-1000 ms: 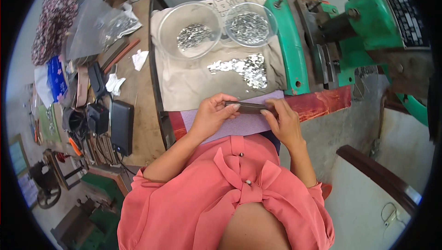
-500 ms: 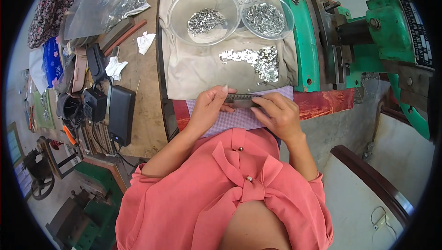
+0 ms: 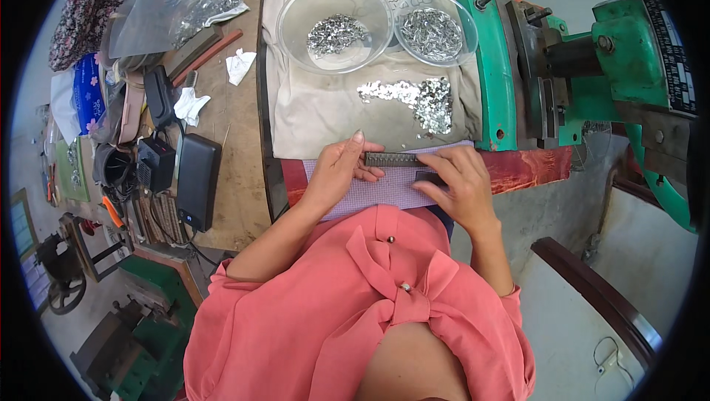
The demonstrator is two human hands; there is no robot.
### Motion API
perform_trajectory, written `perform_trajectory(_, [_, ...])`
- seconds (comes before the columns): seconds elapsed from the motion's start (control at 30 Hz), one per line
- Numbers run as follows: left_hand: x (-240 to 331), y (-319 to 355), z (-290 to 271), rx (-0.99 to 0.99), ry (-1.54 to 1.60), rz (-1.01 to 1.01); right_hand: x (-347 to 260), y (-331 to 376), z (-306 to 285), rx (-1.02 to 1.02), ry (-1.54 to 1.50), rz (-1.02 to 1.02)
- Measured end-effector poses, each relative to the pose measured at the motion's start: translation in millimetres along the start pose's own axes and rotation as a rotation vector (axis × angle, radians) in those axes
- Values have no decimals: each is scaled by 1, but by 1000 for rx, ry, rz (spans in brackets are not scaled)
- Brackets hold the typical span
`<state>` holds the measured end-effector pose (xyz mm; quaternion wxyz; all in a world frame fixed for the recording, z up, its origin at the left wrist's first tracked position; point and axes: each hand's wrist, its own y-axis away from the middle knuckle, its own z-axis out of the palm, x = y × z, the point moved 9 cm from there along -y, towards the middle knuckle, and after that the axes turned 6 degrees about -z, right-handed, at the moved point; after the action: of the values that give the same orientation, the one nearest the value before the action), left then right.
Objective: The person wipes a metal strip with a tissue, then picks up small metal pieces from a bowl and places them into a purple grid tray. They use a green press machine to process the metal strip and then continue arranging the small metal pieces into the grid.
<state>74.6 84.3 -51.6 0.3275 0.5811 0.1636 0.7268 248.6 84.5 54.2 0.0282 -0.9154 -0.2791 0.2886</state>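
Note:
A dark metal bar with a row of small notches [image 3: 390,158] lies level over the purple checked cloth [image 3: 355,192]. Its left end is in my left hand [image 3: 339,172], thumb up and fingers curled beneath. At the bar's other end, the fingertips of my right hand [image 3: 462,183] reach its top edge. Between the right thumb and fingers shows a dark flat piece [image 3: 429,177], mostly hidden by the hand. Beyond the hands, a heap of small shiny metal pieces [image 3: 433,109] is spread on a beige cloth [image 3: 318,116].
Behind the heap stand a large clear tub [image 3: 285,42] and a smaller clear bowl [image 3: 472,45], both holding small metal parts. A green machine [image 3: 497,90] rises at the right. On the wooden bench [image 3: 240,120] at left lie a black power bank [image 3: 198,183], cables and crumpled tissues.
My right hand has moved slightly right and its thumb and fingers have spread. The grey flat surface along the bar's near side no longer shows there; the notched bar is more exposed.

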Motion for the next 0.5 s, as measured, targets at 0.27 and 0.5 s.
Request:
perform_trajectory(0.27, [-3, 1, 1, -63, 10, -62, -5, -24, 31, -119, -20, -120])
perform_trajectory(0.5, [-10, 19, 11, -360, 206, -337, -34, -34, 10, -67, 8, -215])
